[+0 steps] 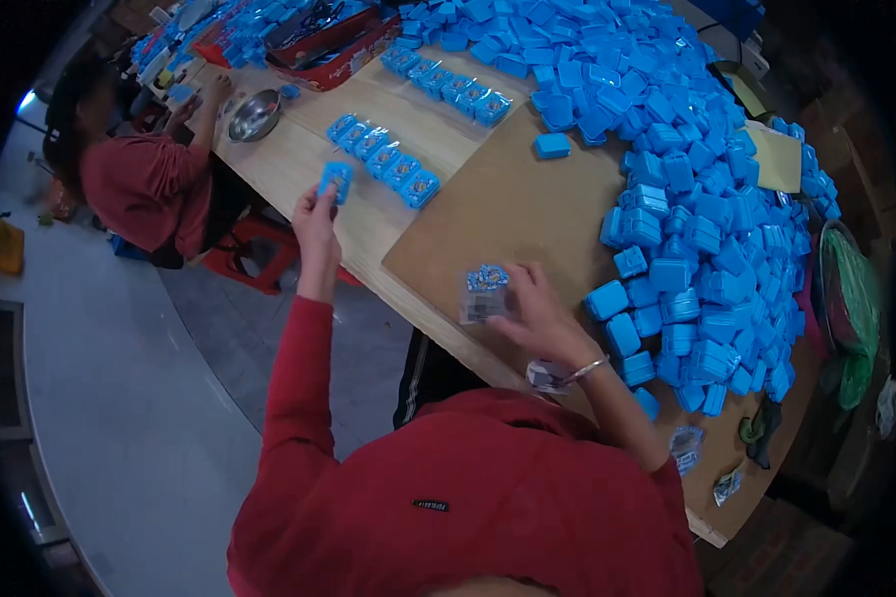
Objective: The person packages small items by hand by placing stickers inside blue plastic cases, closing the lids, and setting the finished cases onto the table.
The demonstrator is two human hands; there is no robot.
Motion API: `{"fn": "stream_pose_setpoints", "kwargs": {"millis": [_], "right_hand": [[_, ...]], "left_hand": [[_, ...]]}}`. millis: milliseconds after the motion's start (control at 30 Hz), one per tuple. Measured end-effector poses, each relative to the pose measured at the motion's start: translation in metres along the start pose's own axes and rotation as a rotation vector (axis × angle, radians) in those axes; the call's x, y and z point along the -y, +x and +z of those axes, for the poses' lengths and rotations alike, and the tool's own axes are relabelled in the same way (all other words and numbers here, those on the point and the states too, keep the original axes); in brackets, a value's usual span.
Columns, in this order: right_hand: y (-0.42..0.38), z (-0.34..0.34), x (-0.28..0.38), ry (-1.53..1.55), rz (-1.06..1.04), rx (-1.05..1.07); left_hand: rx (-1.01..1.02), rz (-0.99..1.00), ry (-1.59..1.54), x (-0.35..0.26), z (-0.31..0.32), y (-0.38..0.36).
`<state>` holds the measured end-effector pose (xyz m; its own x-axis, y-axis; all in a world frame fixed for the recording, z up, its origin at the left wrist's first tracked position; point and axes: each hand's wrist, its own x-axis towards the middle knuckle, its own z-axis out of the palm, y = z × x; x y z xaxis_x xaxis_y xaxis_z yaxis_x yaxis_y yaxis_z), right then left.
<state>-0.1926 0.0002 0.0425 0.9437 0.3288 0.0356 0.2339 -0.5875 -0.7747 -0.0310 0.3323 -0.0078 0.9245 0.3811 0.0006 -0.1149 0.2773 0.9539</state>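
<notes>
My left hand (317,231) is raised over the table's left edge, its thumb and fingers closed on a small blue case (336,180) with a printed front. Low over the brown board, my right hand (538,310) has its thumb and fingers apart. Its fingertips are right at the edge of a clear plastic bag (485,294) with a blue printed pattern at the top. Another clear packet (548,376) lies below my right wrist, partly behind it. Ahead of my left hand, a row of blue cases in clear wrap (382,159) runs along the wooden table.
A large heap of blue cases (687,219) covers the right side. One blue case (553,146) lies apart on the brown board (528,199). Beyond are a second wrapped row (448,88), a red box (334,62) and a metal bowl (255,115). A person (144,189) sits at the left.
</notes>
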Motion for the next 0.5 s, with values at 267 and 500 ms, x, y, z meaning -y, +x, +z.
{"fn": "stream_pose_setpoints", "kwargs": {"millis": [267,500], "right_hand": [[0.121,0.041,0.000,-0.146,0.039,-0.122],[0.191,0.075,-0.013,-0.304,-0.171,-0.192]], "left_hand": [[0.010,-0.021,0.210,0.007,-0.003,0.199],[0.151,-0.147,0.339,0.021,-0.001,0.221]]}}
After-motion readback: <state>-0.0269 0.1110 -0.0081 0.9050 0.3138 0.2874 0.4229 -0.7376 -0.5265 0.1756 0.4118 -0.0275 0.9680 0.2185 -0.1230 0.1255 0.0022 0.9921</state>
